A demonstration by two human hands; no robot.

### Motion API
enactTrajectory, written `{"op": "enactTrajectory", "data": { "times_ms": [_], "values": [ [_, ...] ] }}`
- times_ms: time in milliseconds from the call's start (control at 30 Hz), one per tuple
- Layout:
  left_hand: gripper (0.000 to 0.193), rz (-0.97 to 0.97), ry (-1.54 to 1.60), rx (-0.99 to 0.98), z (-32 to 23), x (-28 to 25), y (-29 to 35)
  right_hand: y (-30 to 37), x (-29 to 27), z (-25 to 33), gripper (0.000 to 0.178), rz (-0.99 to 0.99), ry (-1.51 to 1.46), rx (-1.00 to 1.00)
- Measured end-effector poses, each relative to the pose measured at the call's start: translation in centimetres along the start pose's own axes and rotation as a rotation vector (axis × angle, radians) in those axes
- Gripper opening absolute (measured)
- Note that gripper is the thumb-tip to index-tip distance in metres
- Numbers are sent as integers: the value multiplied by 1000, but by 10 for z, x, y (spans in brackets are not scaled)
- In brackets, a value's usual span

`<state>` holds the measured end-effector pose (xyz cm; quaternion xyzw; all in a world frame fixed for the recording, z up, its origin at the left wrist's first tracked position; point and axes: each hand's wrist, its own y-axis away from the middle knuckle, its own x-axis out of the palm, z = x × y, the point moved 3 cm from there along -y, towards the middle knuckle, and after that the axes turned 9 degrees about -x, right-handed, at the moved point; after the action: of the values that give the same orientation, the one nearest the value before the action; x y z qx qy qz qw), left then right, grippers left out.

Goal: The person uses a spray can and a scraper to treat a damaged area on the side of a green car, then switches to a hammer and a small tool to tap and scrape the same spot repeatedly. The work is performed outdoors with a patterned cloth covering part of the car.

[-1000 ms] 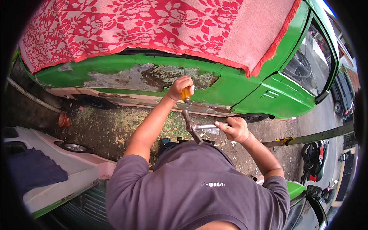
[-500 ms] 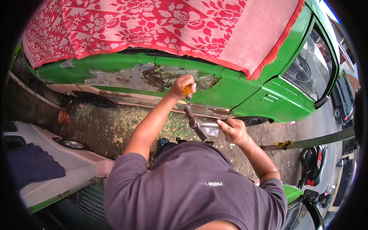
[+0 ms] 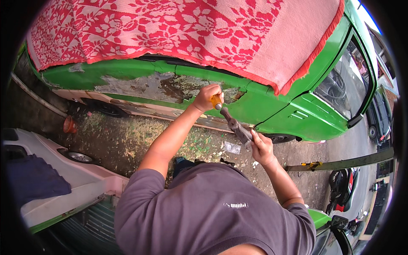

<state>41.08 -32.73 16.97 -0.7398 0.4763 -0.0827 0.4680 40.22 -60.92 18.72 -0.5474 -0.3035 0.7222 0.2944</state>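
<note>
My left hand point(image 3: 207, 97) is closed round the orange handle point(image 3: 216, 100) of a chisel, held up against the van's side; its metal butt faces back towards me and its blade is hidden behind my fist. My right hand point(image 3: 262, 146) grips a hammer point(image 3: 238, 128), somewhat smeared by motion. One end of the hammer head is at the chisel's butt; whether they touch I cannot tell. Behind my left hand, the green van point(image 3: 263, 106) has a rough patch point(image 3: 148, 87) where paint is gone and grey and brown layers show, with ragged edges.
A red and pink floral blanket point(image 3: 170, 29) drapes over the van's upper side. Paint flakes litter the ground point(image 3: 140, 136). An orange pot point(image 3: 70, 125) stands at left. Behind me is a pale vehicle point(image 3: 89, 182) with a dark cloth point(image 3: 38, 180). A pole point(image 3: 340, 162) crosses at right.
The hammer has swung up and forward, from below the chisel to its butt. My left hand has shifted slightly right, with the chisel's butt tilted up more.
</note>
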Motion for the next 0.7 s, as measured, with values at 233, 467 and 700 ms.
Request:
{"op": "enactTrajectory", "data": {
  "times_ms": [233, 467, 700],
  "values": [
    [24, 27, -31, -30, 2, 6, -10, 12, 5, 5, 47, -163, 31, 110],
    [26, 39, -25, -12, 4, 7, -19, 40, 17, 10, 46, -316, -4, 459],
    [25, 87, -54, 17, 7, 17, -24, 13, 19, 25, 45, -256, -21, 503]
  ]
}}
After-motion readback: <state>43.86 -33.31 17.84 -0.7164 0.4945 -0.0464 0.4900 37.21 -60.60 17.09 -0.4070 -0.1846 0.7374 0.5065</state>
